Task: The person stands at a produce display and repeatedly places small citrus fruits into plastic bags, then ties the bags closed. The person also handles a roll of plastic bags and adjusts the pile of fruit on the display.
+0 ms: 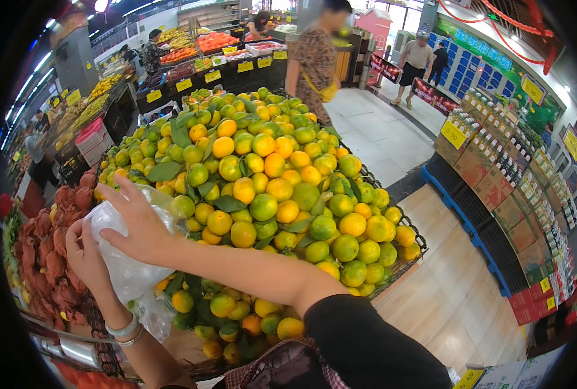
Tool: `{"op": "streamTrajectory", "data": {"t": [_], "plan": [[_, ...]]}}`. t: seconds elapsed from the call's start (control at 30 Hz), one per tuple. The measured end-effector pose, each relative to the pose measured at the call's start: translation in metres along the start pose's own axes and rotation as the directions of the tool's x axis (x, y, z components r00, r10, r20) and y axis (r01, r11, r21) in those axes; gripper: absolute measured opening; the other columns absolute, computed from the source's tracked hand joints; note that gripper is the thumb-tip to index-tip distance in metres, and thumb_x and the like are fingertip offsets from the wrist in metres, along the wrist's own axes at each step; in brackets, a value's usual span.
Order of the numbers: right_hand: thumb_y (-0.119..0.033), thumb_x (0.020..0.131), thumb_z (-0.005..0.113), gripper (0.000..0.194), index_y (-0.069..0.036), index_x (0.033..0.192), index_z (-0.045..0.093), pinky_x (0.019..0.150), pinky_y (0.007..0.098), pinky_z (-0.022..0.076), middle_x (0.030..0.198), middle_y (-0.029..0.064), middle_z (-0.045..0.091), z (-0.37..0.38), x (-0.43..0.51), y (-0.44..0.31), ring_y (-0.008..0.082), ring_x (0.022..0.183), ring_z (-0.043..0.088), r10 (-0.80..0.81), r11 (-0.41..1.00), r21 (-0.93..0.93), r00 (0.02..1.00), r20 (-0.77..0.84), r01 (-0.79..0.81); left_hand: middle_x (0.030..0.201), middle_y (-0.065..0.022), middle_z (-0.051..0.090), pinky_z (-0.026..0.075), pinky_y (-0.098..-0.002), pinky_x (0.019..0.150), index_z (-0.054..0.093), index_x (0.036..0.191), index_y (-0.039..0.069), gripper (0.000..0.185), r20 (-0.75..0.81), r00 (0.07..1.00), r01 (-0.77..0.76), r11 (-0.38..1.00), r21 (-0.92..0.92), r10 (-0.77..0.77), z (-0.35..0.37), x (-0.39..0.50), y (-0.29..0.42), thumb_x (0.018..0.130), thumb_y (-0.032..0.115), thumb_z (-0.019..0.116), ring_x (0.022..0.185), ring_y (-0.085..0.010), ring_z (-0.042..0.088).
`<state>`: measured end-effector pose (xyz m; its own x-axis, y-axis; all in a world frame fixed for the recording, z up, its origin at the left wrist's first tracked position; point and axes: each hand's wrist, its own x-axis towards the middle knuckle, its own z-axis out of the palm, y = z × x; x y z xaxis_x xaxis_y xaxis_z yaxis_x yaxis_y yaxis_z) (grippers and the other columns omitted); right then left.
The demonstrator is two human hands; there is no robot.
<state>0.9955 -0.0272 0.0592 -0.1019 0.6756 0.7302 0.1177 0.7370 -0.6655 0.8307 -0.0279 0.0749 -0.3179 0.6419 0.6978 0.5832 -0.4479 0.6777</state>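
Note:
A bunched translucent plastic bag (132,253) lies against the left side of a large heap of green and orange mandarins (278,189). My left hand (86,257), below a wrist with a pale bangle (123,328) and a second bracelet, pinches the bag's left edge between thumb and fingers. Across it reaches my right hand (140,226), its fingers spread and its palm above the bag, gripping nothing. More thin clear plastic (154,313) hangs below. Green leaves (164,171) are mixed in with the fruit.
Reddish dragon fruit (55,262) are piled at the left. A dark woven rim (417,238) edges the mandarin heap. A person in a patterned shirt (312,63) stands behind it. Boxed bottles (492,160) stand on a blue pallet (468,228) at the right.

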Motion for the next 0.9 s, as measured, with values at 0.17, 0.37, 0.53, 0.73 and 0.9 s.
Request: {"op": "streamTrajectory", "data": {"t": [0.17,0.37,0.53,0.73,0.9], "plan": [[-0.027,0.086,0.059,0.054,-0.001,0.131,0.043,0.098,0.0428,0.0387,0.123,0.0237,0.05,-0.006,0.003,0.016,0.0387,0.116,0.046,0.033,0.984,-0.18,0.988,0.152,-0.005,0.08,0.0014,0.058,0.042,-0.0191,0.058,0.061,0.098,0.002,0.015,0.179,0.972,-0.162,0.986,0.037,0.153,0.013,-0.002,-0.015,0.089,0.014,0.057,0.068,-0.0058,0.051],[-0.02,0.087,0.064,0.035,-0.005,0.118,0.059,0.042,0.0187,0.0378,0.073,-0.0012,0.057,-0.016,0.001,0.009,0.0033,0.053,0.047,0.375,0.884,0.192,0.891,0.257,-0.427,0.072,0.0007,0.06,0.042,-0.0189,0.049,0.063,0.09,0.003,0.012,0.242,0.961,0.214,0.919,-0.331,-0.136,-0.016,-0.025,-0.003,0.086,0.014,0.062,0.057,-0.0042,0.053],[-0.014,0.087,0.062,0.019,-0.003,0.103,0.061,0.044,0.0195,0.0394,0.076,0.0,0.06,-0.013,0.003,-0.009,0.0041,0.056,0.05,0.488,0.8,0.285,0.849,0.203,-0.528,0.076,-0.0041,0.059,0.045,-0.0241,0.057,0.061,0.088,0.0,0.01,-0.048,0.999,0.0,0.988,-0.154,-0.008,-0.004,-0.033,0.019,0.083,0.009,0.063,0.065,-0.0104,0.056],[-0.01,0.089,0.058,0.016,0.001,0.1,0.06,0.054,0.0205,0.0439,0.08,0.0005,0.059,0.016,-0.002,-0.003,0.0039,0.063,0.051,0.232,0.926,0.253,0.95,0.211,-0.282,0.083,-0.0131,0.055,0.046,-0.0408,0.065,0.058,0.083,0.004,0.008,-0.007,1.0,-0.015,1.0,0.002,0.015,0.018,-0.048,0.054,0.083,0.011,0.056,0.076,-0.0344,0.056],[-0.01,0.09,0.054,0.019,0.002,0.104,0.059,0.059,0.0207,0.0443,0.087,0.0024,0.059,0.0,-0.006,-0.011,0.0048,0.069,0.052,0.537,0.688,0.408,0.799,0.27,-0.6,0.083,-0.0121,0.055,0.046,-0.042,0.064,0.059,0.085,0.004,0.008,-0.059,0.998,0.03,0.999,-0.014,-0.031,0.012,-0.048,0.049,0.084,0.011,0.054,0.074,-0.0335,0.057]]}}
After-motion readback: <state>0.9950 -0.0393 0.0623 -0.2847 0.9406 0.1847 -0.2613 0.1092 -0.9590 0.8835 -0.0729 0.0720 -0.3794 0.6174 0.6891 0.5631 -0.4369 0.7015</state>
